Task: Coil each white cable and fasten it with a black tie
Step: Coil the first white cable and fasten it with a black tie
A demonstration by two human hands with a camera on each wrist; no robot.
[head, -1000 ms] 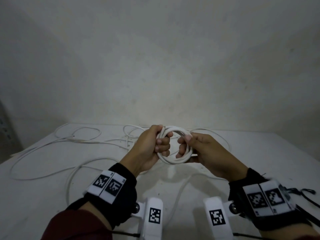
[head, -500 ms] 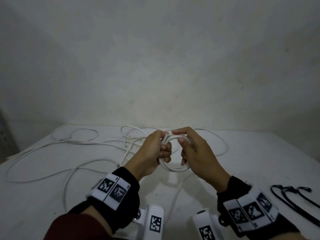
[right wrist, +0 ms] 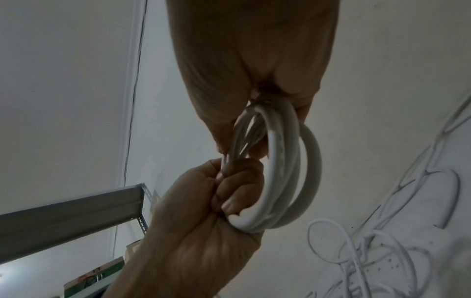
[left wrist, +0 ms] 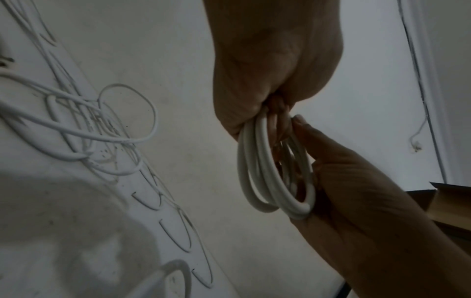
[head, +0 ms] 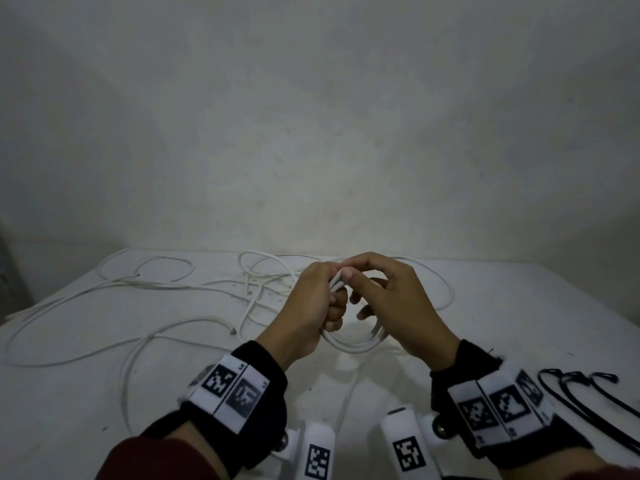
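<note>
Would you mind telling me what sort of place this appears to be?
Probably a plain workroom or storeroom: a bare white table against an unpainted wall, loose white cables, and slotted metal shelving.

White coil (head: pixel 353 344); white table (head: pixel 519 306); black ties (head: pixel 588 393); black-and-white checkered wristbands (head: pixel 228 386).

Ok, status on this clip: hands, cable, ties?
Left hand grips white cable coil. Right hand pinches its top. Black ties untouched on table; loose cables lie left.
</note>
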